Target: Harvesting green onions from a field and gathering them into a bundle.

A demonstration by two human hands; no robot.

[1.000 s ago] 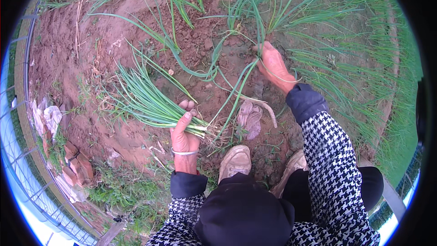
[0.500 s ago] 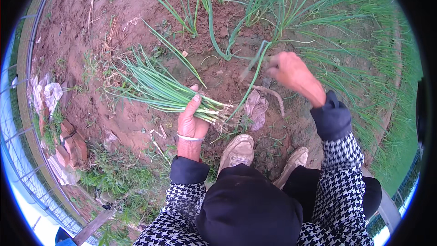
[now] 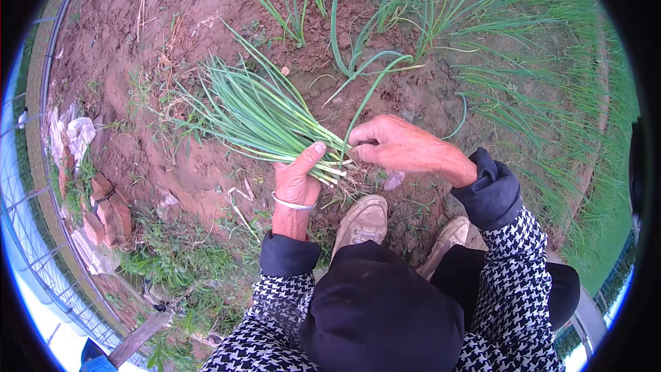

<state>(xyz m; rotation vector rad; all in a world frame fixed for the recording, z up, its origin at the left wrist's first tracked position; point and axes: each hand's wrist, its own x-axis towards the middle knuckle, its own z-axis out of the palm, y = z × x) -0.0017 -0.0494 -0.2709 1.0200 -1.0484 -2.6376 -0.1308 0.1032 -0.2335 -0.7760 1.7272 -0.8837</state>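
Note:
My left hand (image 3: 297, 182) is closed around a bunch of green onions (image 3: 265, 114), its thumb across the pale stems. The green tops fan out toward the upper left, and the stem ends with stringy roots point right. At that end, my right hand (image 3: 399, 143) is closed, thumb and forefinger pinching at a stem on the bunch's edge. The fingertips are partly hidden. A long bent green leaf (image 3: 372, 89) runs up from the stem ends beside these fingers.
Green onion plants (image 3: 427, 14) grow from the soil at the top, with dense thin shoots (image 3: 558, 96) on the right. Two shoes (image 3: 363, 224) stand just below the hands. Broken bricks (image 3: 110, 215), a pale plastic scrap (image 3: 81, 134) and weeds (image 3: 172, 262) lie left.
My right hand has moved left and down from over the soil to the bunch's stem ends. The bunch has tilted slightly upward in my left hand. A curved leaf shows where my right arm was.

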